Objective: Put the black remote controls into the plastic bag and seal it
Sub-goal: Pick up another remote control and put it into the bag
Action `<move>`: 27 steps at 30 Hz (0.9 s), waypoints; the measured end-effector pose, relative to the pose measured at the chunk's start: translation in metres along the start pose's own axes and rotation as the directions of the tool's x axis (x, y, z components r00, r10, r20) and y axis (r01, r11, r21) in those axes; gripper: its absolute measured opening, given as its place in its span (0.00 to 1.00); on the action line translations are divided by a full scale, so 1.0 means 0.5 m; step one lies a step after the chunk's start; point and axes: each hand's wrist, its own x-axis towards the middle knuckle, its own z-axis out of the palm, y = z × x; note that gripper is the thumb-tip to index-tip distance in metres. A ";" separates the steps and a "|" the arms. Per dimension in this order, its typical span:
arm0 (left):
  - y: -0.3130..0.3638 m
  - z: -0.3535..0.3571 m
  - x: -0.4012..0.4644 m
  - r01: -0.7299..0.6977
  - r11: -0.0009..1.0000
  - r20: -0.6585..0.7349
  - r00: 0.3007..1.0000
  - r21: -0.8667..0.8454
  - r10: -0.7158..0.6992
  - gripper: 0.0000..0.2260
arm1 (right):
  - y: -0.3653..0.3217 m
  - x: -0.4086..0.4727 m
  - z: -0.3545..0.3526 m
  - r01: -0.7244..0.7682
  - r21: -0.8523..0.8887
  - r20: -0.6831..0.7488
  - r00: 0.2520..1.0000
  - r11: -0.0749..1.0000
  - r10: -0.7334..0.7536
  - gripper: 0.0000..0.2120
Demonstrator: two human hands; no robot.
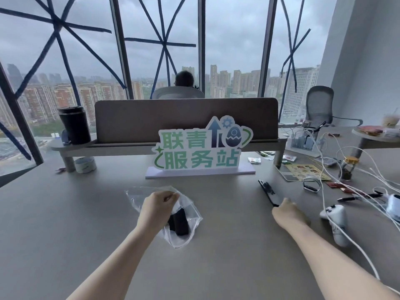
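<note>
Your left hand pinched the plastic bag, one remote inside | your right hand curled on second remote, fingertips hidden; grip unclear.

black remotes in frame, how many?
2. One remote in the bag, inside the plastic bag gripped by the left hand. One remote on the desk, its near end at the right hand. None seems hidden.
</note>
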 end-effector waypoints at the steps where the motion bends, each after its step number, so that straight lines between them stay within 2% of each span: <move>1: 0.002 0.003 -0.003 -0.002 1.000 0.008 1.000 0.001 0.002 0.08 | -0.003 -0.007 -0.001 -0.005 -0.016 0.005 1.000 1.000 0.005 0.24; 5: 0.009 0.009 -0.017 -0.011 1.000 0.018 1.000 -0.012 0.011 0.09 | -0.017 -0.015 -0.006 -0.025 0.009 -0.006 1.000 1.000 0.025 0.28; 9: 0.014 0.007 -0.022 -0.021 0.999 0.021 1.000 -0.023 0.022 0.08 | -0.035 0.000 0.005 -0.039 -0.029 -0.041 0.998 0.999 0.038 0.36; 12: 0.013 0.000 -0.016 -0.031 0.999 0.022 0.999 -0.009 0.031 0.08 | -0.045 0.012 0.010 -0.010 -0.038 0.004 1.000 0.999 0.010 0.26; 15: 0.009 -0.005 -0.006 -0.048 0.999 0.011 0.999 0.011 0.048 0.09 | -0.050 0.022 0.012 0.075 0.113 0.145 0.985 0.991 -0.091 0.18; 17: 0.009 -0.004 -0.001 -0.035 0.999 0.009 0.999 0.017 0.035 0.09 | -0.065 -0.003 -0.002 0.115 0.318 0.286 0.935 0.941 -0.211 0.11; 19: 0.005 -0.002 0.003 -0.011 1.000 0.003 1.000 0.014 0.011 0.09 | -0.082 -0.046 -0.030 0.091 0.546 0.374 0.863 0.833 -0.340 0.11; 21: 0.000 -0.002 0.001 0.007 1.000 -0.014 1.000 0.005 -0.007 0.09 | -0.094 -0.100 -0.067 0.065 0.689 0.437 0.758 0.722 -0.485 0.11; 24: -0.002 -0.004 -0.011 0.005 1.000 -0.050 0.999 -0.020 -0.006 0.11 | -0.106 -0.176 -0.116 0.081 0.709 0.535 0.586 0.701 -0.609 0.13; 27: 0.004 -0.008 -0.030 -0.013 0.999 -0.057 0.998 -0.035 0.011 0.09 | -0.125 -0.237 -0.118 0.113 0.613 0.639 0.511 0.782 -0.575 0.15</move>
